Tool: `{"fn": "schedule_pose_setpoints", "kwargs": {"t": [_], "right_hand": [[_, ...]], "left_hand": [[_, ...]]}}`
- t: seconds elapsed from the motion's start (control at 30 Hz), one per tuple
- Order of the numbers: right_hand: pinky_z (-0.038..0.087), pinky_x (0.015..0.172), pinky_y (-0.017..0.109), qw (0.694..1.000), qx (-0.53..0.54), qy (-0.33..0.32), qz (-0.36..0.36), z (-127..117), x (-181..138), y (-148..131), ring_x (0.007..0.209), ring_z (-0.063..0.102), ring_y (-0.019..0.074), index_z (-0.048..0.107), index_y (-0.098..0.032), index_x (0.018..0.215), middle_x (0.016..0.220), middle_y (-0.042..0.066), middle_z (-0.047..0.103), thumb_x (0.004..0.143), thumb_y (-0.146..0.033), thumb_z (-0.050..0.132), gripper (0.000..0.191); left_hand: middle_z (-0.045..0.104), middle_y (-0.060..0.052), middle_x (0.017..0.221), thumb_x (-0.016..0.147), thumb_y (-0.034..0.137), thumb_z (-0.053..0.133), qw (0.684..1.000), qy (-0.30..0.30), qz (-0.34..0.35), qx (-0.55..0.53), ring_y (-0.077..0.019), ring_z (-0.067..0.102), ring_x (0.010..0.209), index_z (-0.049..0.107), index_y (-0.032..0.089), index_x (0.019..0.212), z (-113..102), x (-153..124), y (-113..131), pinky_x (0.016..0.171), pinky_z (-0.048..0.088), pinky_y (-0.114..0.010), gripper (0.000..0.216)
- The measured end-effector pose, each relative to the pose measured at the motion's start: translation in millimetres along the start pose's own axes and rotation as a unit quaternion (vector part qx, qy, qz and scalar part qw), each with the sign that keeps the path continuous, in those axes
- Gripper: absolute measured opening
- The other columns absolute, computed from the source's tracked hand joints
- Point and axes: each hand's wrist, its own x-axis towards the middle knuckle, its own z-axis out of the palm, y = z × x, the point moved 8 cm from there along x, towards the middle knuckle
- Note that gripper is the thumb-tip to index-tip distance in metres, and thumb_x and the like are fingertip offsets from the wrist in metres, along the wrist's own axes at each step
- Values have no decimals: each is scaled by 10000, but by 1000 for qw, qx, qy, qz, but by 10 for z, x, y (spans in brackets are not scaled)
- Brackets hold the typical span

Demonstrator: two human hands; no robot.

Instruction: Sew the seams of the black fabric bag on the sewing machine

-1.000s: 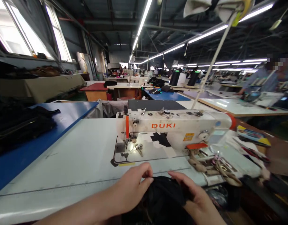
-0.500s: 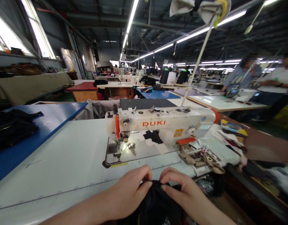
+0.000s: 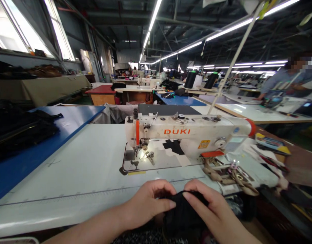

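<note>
Between my hands hangs a piece of black fabric (image 3: 182,217), its upper edge at the front of the sewing table (image 3: 89,159). My left hand (image 3: 152,203) pinches that edge from the left, thumb in front. On the other side, my right hand (image 3: 206,205) grips the same edge between thumb and fingers. The lower part of the cloth drops out of view over my lap. Just beyond the hands stands a white sewing machine (image 3: 176,130) marked DUKI, its needle area (image 3: 137,152) lit and without cloth under the foot.
A printed ruler line (image 3: 95,193) runs along the table's front. Beige straps (image 3: 229,178) lie at the machine's right end. Dark garments (image 3: 26,125) rest on a blue table (image 3: 61,132) at left. A person (image 3: 283,79) stands at the far right.
The view has swung slightly left, so the machine appears further right. My hands stay on the black fabric, and its top edge is now spread a little wider between them.
</note>
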Motion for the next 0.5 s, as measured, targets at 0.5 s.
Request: {"fn": "schedule_pose_setpoints", "kwargs": {"t": [0.5], "right_hand": [[434,649,235,997,26,-47,58,221,108,127,700,552,152,663,-221,767,719,-34,628,830,-329,563,160]], "left_hand": [[556,-12,866,802,156,601,917,143,159,337,-163,497,897,545,182,768,-117,-147,252,813,389,-275,70]]}}
